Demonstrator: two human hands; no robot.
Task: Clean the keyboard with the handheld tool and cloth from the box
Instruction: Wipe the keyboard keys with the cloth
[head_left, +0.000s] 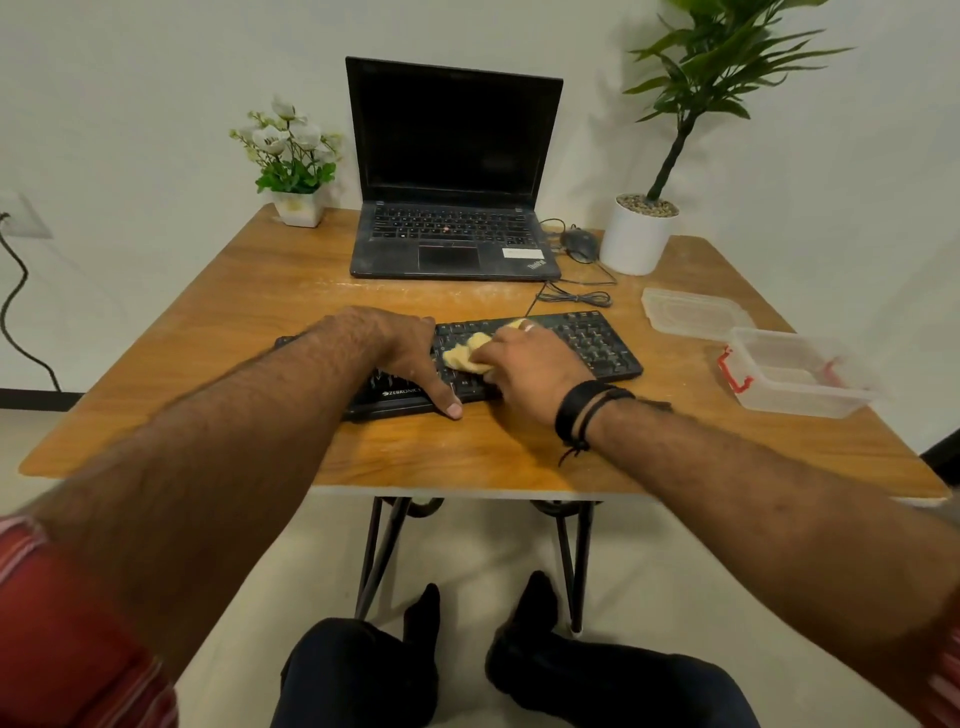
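Keyboard (597, 343): black, laid across the middle of the wooden table (218, 332), near its front edge; "ZEBRONICS" is printed in white on its front lip, the last letters hidden by the left thumb.
Cloth (467, 356): yellow, bunched, pressed onto the keys at the keyboard's centre.
Right hand (530, 366): closed over the cloth, fingers curled around it and pushing it down; a ring is seen on one finger, black bands on the wrist.
Left hand (410, 353): laid flat on the keyboard's left half, fingers together, thumb hooked over the front edge onto the table.
Box (795, 374): clear plastic with red clips, set to the right of the keyboard, well apart from it.
Lid (691, 312): clear, resting just behind the box, right of the keyboard.
Laptop (452, 171): open behind the keyboard, screen dark; a "ThinkPad" mark is seen at the palm rest corner, beside a white sticker whose text is too small to be read.
Mouse (579, 244): dark, wired, behind the keyboard to the right of the laptop.
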